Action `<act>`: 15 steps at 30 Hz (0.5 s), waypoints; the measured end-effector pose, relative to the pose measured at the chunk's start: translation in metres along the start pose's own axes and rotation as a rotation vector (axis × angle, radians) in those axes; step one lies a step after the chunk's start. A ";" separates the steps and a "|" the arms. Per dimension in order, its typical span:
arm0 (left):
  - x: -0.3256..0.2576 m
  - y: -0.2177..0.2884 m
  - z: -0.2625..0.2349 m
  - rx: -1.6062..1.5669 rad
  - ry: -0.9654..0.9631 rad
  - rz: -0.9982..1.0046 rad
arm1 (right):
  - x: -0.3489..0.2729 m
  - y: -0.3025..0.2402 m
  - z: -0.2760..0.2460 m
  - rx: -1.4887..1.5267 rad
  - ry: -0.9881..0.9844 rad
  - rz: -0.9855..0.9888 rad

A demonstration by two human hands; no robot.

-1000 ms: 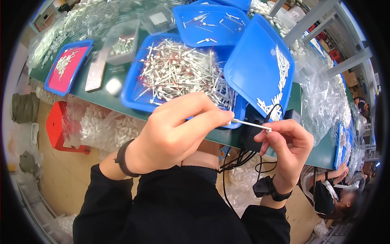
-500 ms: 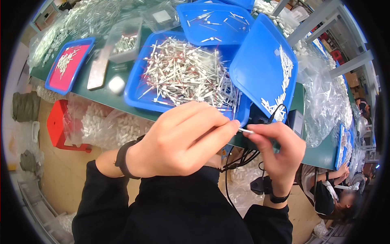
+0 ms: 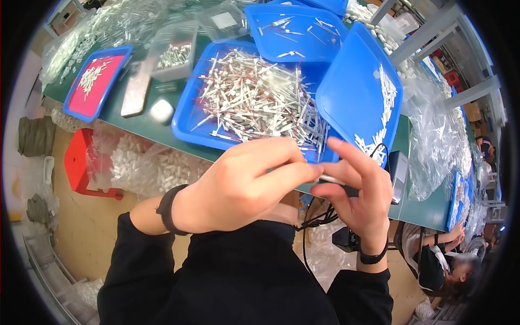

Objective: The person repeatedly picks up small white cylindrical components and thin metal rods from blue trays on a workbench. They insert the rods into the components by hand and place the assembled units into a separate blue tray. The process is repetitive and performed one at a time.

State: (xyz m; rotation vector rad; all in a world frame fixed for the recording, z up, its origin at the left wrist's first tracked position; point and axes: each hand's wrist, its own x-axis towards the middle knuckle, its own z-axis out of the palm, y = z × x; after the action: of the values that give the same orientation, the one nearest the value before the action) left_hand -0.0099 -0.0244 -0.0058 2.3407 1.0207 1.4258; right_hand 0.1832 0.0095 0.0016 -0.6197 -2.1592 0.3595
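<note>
1. Right now the left hand and right hand meet at chest height, in front of the green table edge.
2. Both pinch one thin grey-white plastic stick: L fingers closed on its left end, R thumb + fingers closed on the other end; R index raised.
3. Just beyond: big blue plastic tray w/ a heap of similar white sticks.
4. Tilted blue tray at its right holds small white pieces.
5. Red-lined blue tray far left; clear bags of white parts under the table edge.
</note>
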 end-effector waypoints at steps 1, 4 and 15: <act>0.002 -0.007 -0.001 0.030 0.018 0.008 | 0.002 0.005 -0.004 0.001 -0.012 0.048; 0.015 -0.048 -0.013 0.248 0.071 -0.045 | 0.006 0.021 -0.020 0.015 0.037 0.215; 0.028 -0.270 -0.125 0.906 -0.298 -0.809 | -0.041 0.199 -0.102 -0.469 -0.298 0.747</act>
State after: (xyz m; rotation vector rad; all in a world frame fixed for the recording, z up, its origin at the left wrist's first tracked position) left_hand -0.2286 0.1720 -0.0601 1.9932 2.4555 0.2981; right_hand 0.3462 0.1574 -0.0536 -1.7453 -2.2294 0.3460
